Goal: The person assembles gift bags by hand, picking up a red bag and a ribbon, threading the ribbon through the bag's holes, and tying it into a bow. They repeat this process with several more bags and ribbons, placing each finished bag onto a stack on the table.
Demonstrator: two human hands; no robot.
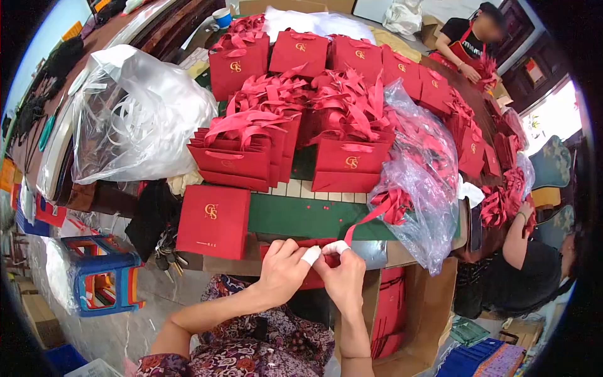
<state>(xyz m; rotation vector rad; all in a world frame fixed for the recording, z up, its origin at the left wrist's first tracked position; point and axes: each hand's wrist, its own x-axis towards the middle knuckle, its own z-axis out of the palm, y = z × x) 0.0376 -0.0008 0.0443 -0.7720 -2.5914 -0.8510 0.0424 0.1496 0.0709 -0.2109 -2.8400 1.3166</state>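
We pinch red ribbon (368, 217) in right hand (343, 275), long axis running forward-right; left hand (282, 272) narrow alongside, can't tell grip.

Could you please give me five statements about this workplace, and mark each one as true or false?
1. White finger coverings are on both the left hand and the right hand. True.
2. The bags carry silver lettering. False: the red gift bags carry gold lettering.
3. A red ribbon runs to the right hand. True.
4. The blue stool stands on the person's right. False: the blue stool is on the left.
5. A cardboard box holds red items. True.
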